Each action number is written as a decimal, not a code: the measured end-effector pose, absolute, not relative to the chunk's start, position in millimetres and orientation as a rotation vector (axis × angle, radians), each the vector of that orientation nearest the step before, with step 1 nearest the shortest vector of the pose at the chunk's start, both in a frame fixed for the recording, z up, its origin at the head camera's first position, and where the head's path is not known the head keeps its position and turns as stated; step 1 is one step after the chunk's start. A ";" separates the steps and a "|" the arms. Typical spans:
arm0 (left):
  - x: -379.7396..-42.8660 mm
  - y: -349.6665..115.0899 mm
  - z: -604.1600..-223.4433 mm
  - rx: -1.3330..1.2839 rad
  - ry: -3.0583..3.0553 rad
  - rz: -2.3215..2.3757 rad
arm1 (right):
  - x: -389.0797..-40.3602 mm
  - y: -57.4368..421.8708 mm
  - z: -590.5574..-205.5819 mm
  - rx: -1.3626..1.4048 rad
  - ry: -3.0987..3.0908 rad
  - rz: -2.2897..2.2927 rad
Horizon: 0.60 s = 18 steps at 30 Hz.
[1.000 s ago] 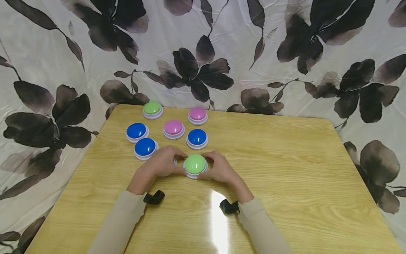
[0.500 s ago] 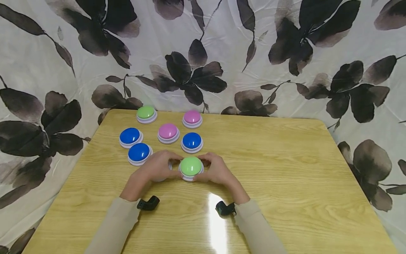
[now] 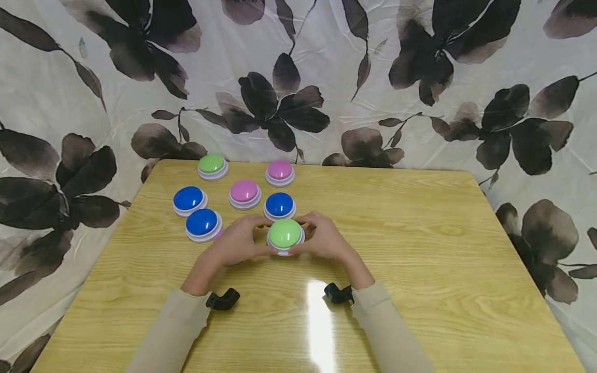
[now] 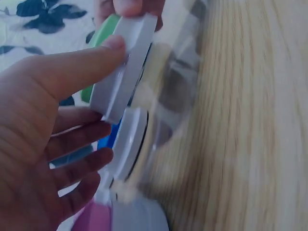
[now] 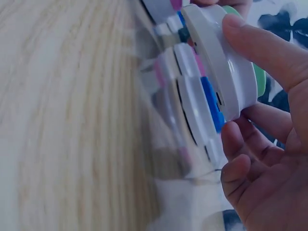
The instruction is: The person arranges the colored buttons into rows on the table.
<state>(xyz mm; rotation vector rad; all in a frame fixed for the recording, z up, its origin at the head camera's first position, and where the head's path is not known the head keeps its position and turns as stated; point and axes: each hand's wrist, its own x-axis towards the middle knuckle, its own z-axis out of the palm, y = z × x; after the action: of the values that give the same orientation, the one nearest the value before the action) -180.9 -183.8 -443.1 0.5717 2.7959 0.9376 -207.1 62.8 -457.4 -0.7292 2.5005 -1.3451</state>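
Observation:
A push button with a green dome and white base (image 3: 285, 233) is held between both hands, raised off the table in the wrist views. My left hand (image 3: 237, 239) pinches its left side, the thumb (image 4: 91, 65) pressed on the white base. My right hand (image 3: 326, 237) pinches the opposite side, thumb on the base and the lower fingers loosely curled. Just beyond the held button sits a blue button (image 3: 280, 204). A pink button (image 4: 94, 216) lies near my left hand; in the head view the hand hides most of it.
Left of centre on the wooden table (image 3: 420, 248) stand two blue buttons (image 3: 188, 198), two pink buttons (image 3: 244, 191) and another green button (image 3: 211, 163) near the back edge. A floral cloth (image 3: 354, 62) hangs behind the table.
Both hands have lifted the green button and brought it slightly away from the body, toward the blue button. The other buttons keep their places; the head view has shifted a little.

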 end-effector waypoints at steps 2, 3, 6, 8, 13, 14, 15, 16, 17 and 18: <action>-180.7 -178.5 -441.7 0.548 2.807 0.974 | -207.7 66.2 -455.6 -0.704 2.511 -1.357; -180.6 -175.8 -441.3 0.539 2.818 0.991 | -208.1 68.0 -454.7 -0.692 2.518 -1.366; -181.8 -168.3 -441.2 0.539 2.848 1.049 | -210.1 72.8 -452.0 -0.689 2.533 -1.403; -182.7 -164.4 -442.4 0.541 2.873 1.085 | -212.1 75.4 -450.6 -0.705 2.535 -1.412; -186.0 -150.0 -449.0 0.612 2.863 1.165 | -211.5 88.8 -449.3 -0.666 2.561 -1.383; -187.2 -146.7 -450.3 0.632 2.852 1.177 | -211.1 92.1 -449.0 -0.653 2.569 -1.379; -188.5 -143.8 -451.2 0.653 2.843 1.193 | -211.0 95.0 -448.5 -0.640 2.575 -1.376; -190.0 -141.3 -451.9 0.663 2.840 1.205 | -211.5 97.4 -447.8 -0.638 2.581 -1.377; -191.4 -139.3 -452.0 0.661 2.842 1.217 | -212.5 99.0 -447.0 -0.639 2.581 -1.381; -192.8 -137.7 -451.7 0.654 2.847 1.225 | -214.0 100.2 -446.1 -0.645 2.577 -1.383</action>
<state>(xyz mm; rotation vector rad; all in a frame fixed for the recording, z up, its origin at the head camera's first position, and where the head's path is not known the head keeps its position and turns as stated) -192.8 -137.7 -451.7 0.6543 2.8470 1.2252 -214.0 100.2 -446.1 -0.6448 2.5766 -1.3832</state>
